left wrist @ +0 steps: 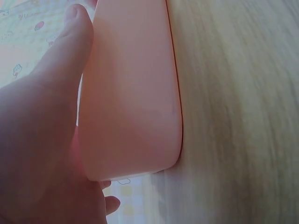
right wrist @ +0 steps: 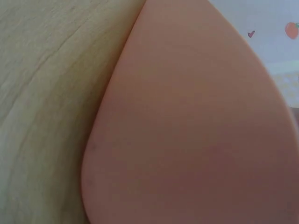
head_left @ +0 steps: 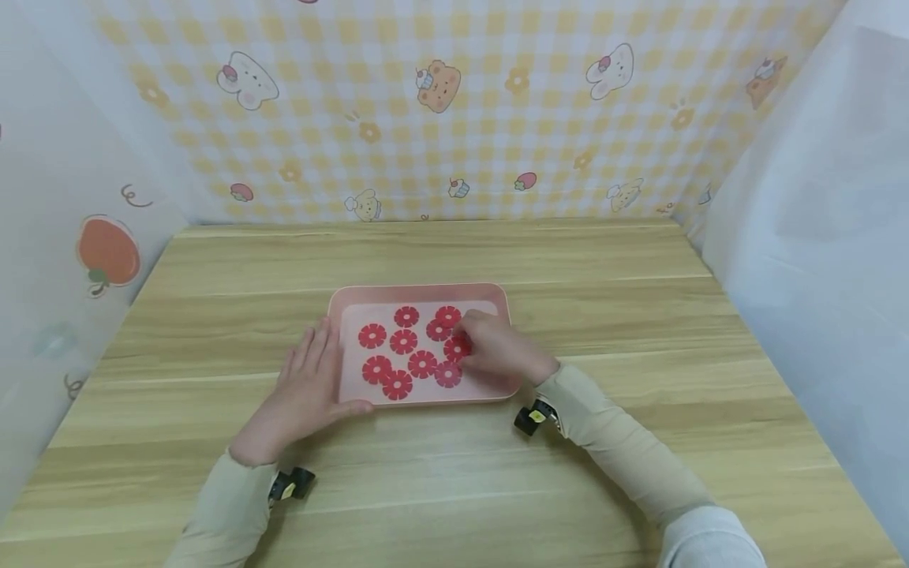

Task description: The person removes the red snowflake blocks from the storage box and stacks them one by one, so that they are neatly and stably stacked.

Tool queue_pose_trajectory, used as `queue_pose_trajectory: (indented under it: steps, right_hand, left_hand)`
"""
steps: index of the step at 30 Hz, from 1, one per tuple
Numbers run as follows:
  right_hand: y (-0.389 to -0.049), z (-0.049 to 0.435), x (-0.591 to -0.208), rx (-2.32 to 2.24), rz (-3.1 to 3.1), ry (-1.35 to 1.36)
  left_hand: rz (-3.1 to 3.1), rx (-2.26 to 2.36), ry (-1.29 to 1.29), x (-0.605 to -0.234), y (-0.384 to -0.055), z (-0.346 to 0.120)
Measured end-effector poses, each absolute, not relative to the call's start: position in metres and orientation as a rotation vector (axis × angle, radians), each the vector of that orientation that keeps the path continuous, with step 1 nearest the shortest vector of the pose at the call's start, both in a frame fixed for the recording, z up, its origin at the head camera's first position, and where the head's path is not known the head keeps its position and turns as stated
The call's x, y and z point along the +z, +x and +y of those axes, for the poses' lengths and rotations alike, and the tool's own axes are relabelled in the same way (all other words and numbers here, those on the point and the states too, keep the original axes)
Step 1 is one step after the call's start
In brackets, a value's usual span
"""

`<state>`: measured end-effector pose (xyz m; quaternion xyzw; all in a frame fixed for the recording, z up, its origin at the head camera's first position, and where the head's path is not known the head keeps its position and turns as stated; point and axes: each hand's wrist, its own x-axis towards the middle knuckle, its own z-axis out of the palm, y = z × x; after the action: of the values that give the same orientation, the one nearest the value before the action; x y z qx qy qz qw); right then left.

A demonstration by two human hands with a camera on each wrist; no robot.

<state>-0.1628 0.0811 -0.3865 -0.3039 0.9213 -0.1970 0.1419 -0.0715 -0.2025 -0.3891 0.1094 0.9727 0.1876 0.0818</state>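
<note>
In the head view, a pink tray point(head_left: 419, 293) holds several red notched plastic discs point(head_left: 403, 341), flat and flower-like, some overlapping. My left hand point(head_left: 305, 390) lies against the tray's left side with fingers straight, its thumb along the near rim. The left wrist view shows that thumb point(left wrist: 65, 51) beside the tray's outer wall point(left wrist: 131, 93). Over the tray's right part, my right hand point(head_left: 500, 347) has curled fingers and pinches a red notched disc point(head_left: 457, 349); its fingertips are partly hidden. The right wrist view is mostly filled by the tray wall point(right wrist: 187, 116), without the fingers.
The tray stands on a wood-grain table point(head_left: 454, 489). A yellow checked cloth point(head_left: 483, 142) with cartoon animals hangs behind the far edge. Pale sheets hang at the left point(head_left: 43, 237) and right point(head_left: 817, 197). A small black camera point(head_left: 529, 418) sits on the right wrist.
</note>
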Motion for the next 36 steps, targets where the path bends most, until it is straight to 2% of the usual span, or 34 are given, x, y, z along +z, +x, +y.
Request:
queue_pose_trajectory:
  steps: [21,36]
  right_hand:
    - [-0.160,0.080,-0.390,-0.438,2.700,-0.915]
    - [-0.160,0.109,-0.363,-0.578,2.699,-0.829]
  left_hand:
    - [2.906,0.572,0.306,-0.390,-0.071,-0.203]
    - [2.934,0.593,0.333,-0.392,-0.069,-0.203]
